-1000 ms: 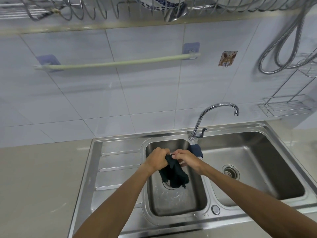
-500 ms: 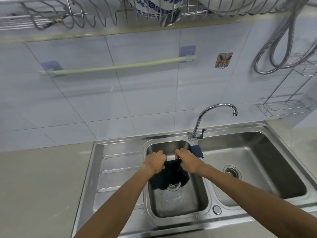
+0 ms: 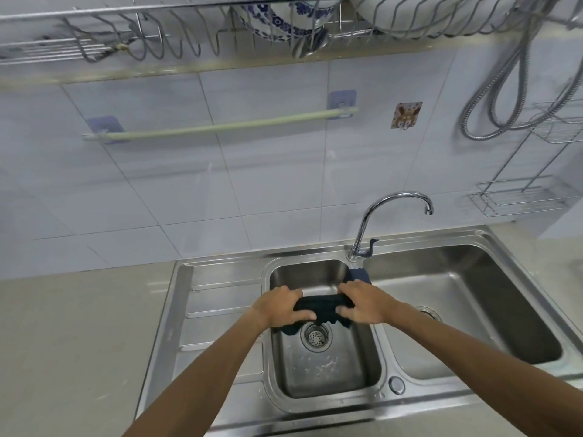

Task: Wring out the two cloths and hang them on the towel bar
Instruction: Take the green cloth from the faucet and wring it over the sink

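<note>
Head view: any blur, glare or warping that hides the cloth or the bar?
Head view: wide-angle bending bows the towel bar; top rack and right edge are smeared; soft glare on the sink; dark cloth is sharp but shows no detail.

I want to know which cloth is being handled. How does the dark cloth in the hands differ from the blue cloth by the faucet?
The dark cloth is gripped at both ends and stretched above the small basin; the blue cloth lies untouched on the sink divider. The dark cloth looks near black, the other one blue. Neither hangs on the towel bar.
</note>
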